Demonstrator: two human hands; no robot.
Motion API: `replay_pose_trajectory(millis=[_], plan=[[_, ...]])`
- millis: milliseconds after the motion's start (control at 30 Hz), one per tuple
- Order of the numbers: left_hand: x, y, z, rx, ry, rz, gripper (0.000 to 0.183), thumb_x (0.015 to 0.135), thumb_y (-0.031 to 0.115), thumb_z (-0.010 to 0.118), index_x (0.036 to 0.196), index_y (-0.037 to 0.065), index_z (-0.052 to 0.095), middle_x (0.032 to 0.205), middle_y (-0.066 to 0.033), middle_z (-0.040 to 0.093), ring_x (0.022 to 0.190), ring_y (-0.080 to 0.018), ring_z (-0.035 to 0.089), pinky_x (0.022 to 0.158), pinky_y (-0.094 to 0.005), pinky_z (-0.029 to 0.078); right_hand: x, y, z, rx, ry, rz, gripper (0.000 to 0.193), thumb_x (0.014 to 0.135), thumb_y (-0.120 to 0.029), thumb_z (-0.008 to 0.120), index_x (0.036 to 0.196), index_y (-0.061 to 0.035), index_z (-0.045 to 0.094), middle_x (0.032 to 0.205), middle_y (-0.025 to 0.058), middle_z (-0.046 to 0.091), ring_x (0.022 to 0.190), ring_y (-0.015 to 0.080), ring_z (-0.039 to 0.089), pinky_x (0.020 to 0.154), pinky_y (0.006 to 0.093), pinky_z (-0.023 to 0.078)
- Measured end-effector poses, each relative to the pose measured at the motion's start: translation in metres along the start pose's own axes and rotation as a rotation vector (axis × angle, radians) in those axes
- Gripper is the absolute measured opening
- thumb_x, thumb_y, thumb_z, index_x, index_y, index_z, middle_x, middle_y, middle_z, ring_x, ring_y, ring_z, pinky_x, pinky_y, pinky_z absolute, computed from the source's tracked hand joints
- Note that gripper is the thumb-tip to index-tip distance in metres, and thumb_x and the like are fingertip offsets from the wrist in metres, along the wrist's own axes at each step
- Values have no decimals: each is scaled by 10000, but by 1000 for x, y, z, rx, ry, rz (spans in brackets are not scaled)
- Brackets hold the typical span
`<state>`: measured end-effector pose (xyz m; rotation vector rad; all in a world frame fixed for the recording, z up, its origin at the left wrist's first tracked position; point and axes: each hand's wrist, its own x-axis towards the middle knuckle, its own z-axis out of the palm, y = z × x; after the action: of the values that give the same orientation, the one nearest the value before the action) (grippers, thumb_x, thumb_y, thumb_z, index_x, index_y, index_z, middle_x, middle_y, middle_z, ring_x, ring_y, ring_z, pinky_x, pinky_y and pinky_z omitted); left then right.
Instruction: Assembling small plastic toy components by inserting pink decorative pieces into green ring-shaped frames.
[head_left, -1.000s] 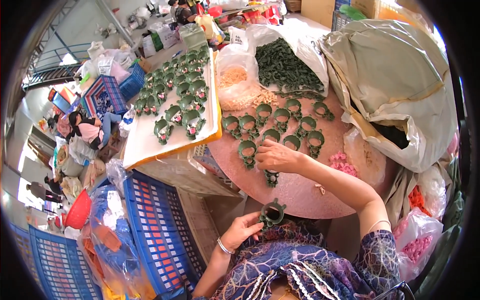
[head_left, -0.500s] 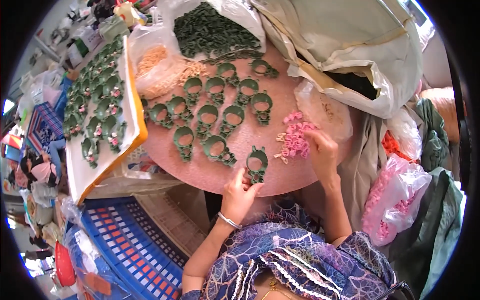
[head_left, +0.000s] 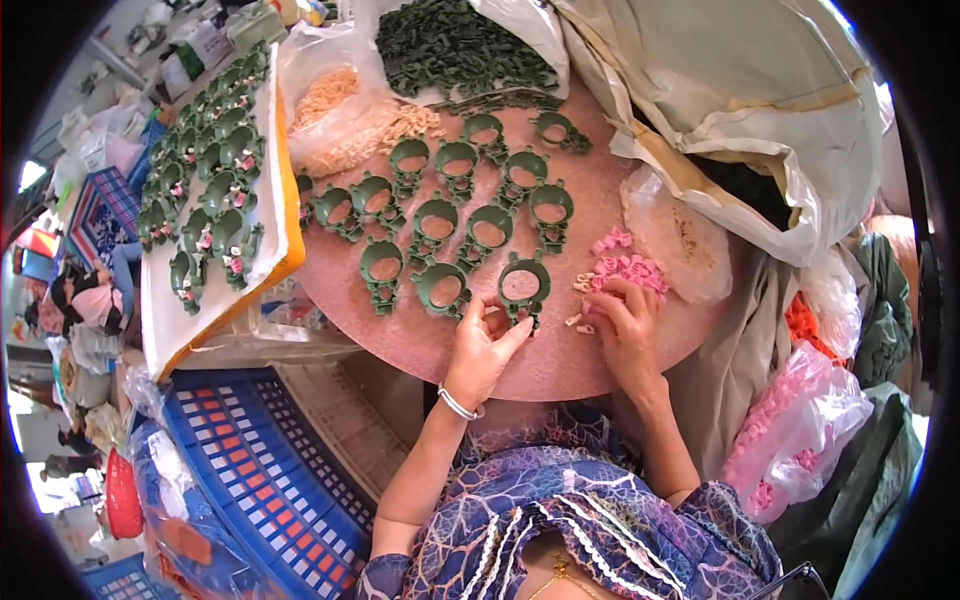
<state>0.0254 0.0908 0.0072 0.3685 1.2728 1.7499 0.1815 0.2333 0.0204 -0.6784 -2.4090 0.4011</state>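
My left hand (head_left: 482, 348) is closed on the lower end of a green plastic ring-shaped piece (head_left: 523, 268), keeping it upright over the near part of the round table. My right hand (head_left: 630, 330) is at the near left side of a small pile of pink plastic pieces (head_left: 630, 268). Its fingers are curled and drawn together; whatever they pinch is hidden. A few cream pieces (head_left: 574, 321) lie beside those fingertips. Several similar green ring pieces (head_left: 436, 212) stand in loose rows beyond my left hand.
A white board with a yellow edge (head_left: 291, 243) at the left bears green pieces with pink parts. Behind are a bag of dark green parts (head_left: 465, 50) and peach pieces (head_left: 350, 150). A large pale sack (head_left: 730, 70) covers the far right; a blue basket (head_left: 215, 440) sits lower left.
My left hand has moved the green ring piece away from the table's near edge. My right hand has shifted from the right side of the pink pile to its near left. The view has shifted slightly.
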Motion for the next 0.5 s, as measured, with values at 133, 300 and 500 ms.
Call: replay_pose_trajectory(millis=[133, 300, 500], plan=[[0, -2, 4, -121, 20, 33, 407, 922, -26, 625, 1295, -30, 462, 1064, -95, 665, 976, -157, 648, 843, -309, 573, 4, -13, 5, 276, 31, 12, 266, 763, -79, 738, 1027, -97, 711, 1005, 78, 673, 896, 249, 600, 850, 374, 403], [-12, -7, -1, -36, -50, 17, 493, 910, -91, 584, 1374, 31, 473, 1122, -38, 649, 980, -92, 620, 787, -195, 493, 23, -47, 14, 260, 11, -241, 303, 771, -74, 718, 1071, -113, 701, 860, 17, 618, 805, 184, 590, 832, 364, 402], [-26, 0, -14, -52, -52, 92, 575, 904, -119, 551, 1438, 30, 401, 1197, -75, 607, 1100, -136, 597, 932, -263, 507, 26, -54, 20, 228, -150, -349, 302, 776, -90, 698, 1077, -96, 694, 873, 16, 597, 810, 183, 564, 843, 356, 383]])
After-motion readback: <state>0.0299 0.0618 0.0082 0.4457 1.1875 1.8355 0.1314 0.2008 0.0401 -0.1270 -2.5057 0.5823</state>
